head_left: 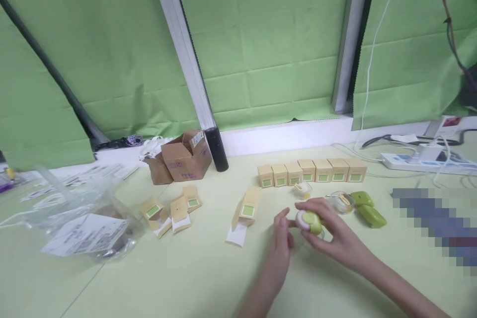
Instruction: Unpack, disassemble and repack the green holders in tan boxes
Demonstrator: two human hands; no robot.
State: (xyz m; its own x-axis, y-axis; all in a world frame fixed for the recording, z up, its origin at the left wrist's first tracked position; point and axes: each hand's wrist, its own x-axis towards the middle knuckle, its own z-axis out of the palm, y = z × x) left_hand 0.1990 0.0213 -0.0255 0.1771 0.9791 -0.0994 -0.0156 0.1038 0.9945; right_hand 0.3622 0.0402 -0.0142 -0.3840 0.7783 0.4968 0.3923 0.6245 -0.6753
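Note:
My right hand (pixel 331 228) is closed around a small rounded green-and-white case (pixel 311 221), gripping it by the green side between thumb and fingers. My left hand (pixel 279 243) is just left of it, its fingers loosely bent and apart, with a fingertip at the white side; whether it touches is unclear. Part of a clear piece shows beneath the case. Right of my right hand lie two green cases (pixel 362 198). Behind it are a clear cup (pixel 342 202) with a yellow piece and another clear cup (pixel 302 189). Left of my hands lies an opened tan box (pixel 249 207), white flap out.
Several small tan boxes (pixel 314 171) with green labels stand in a row behind. More opened boxes (pixel 179 212) lie left, near a plastic bag (pixel 93 231). A cardboard carton (pixel 186 159), black cylinder (pixel 216 149) and power strip (pixel 428 163) line the back.

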